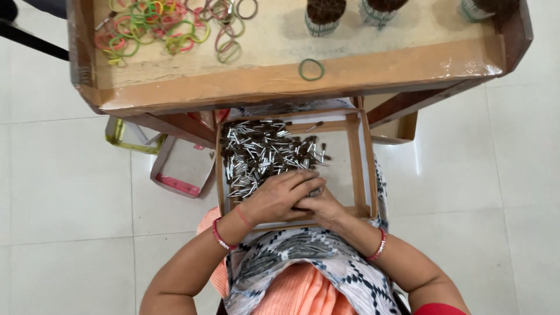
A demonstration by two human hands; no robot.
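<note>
Both hands are down in the shallow cardboard box (353,169) that rests on the person's lap, below the near edge of the table (291,81), and the step in hand looks like gathering a batch of the small metal-tipped sticks (262,154) into a bunch. The left hand (279,197) lies palm down, fingers curled over the near end of the heap, while the right hand (322,207) is tucked partly beneath it; the two seem cupped together around some sticks, but how many, and how firmly either hand grips, I cannot tell because the left hand covers the spot. The rest of the sticks lie in a loose pile toward the box's far left corner, the right part of the box showing bare floor. On the table, coloured rubber bands (157,26) are scattered near the far left corner, a single green band (311,69) lies near the near edge, and bound bundles (324,16) stand upright along the far edge, cut off at the top of the view. Judging from that, the next move would call for squaring the gathered sticks so their ends line up, held tight enough that none slip. The objects on the floor under the table's left side are too hidden to identify
</note>
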